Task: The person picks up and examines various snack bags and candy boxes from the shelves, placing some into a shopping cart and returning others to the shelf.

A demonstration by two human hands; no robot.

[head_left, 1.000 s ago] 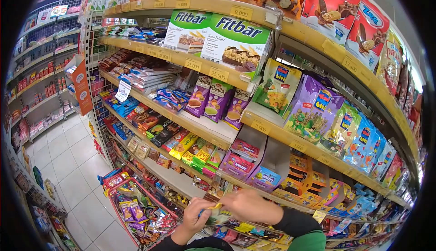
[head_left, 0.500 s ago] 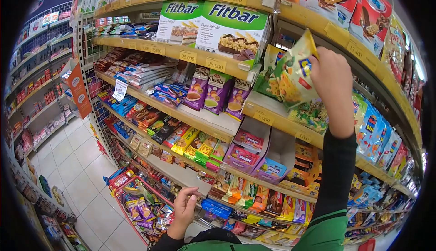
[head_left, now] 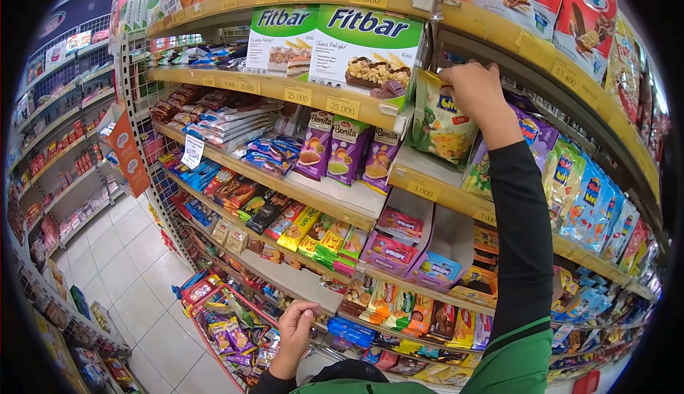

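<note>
My right hand (head_left: pixel 476 95) reaches up to the shelf on the right and grips the top edge of a green-and-yellow snack bag (head_left: pixel 440 125). The bag stands upright at the left end of that shelf, above a yellow 3.000 price tag (head_left: pixel 424 189). Green bags (head_left: pixel 479 179) lie to its right, partly behind my forearm. Low in the middle, my left hand (head_left: pixel 296 330) is held with its fingers curled in and nothing visible in them. Just left of it stands a red shopping basket (head_left: pixel 208 331) full of packaged snacks.
Fitbar boxes (head_left: pixel 365 55) stand on the upper left shelf, with purple Bonita packs (head_left: pixel 347 152) below. Whizpy cartons (head_left: pixel 390 246) sit under the 3.000 tag. An orange sign (head_left: pixel 129 153) juts from the rack end beside the tiled aisle (head_left: pixel 135 287). Blue and green pouches (head_left: pixel 588 194) hang right.
My right hand has moved left and back with the snack bag, from tilted in front of the shelf to upright on it. The fingers of my left hand have curled in more.
</note>
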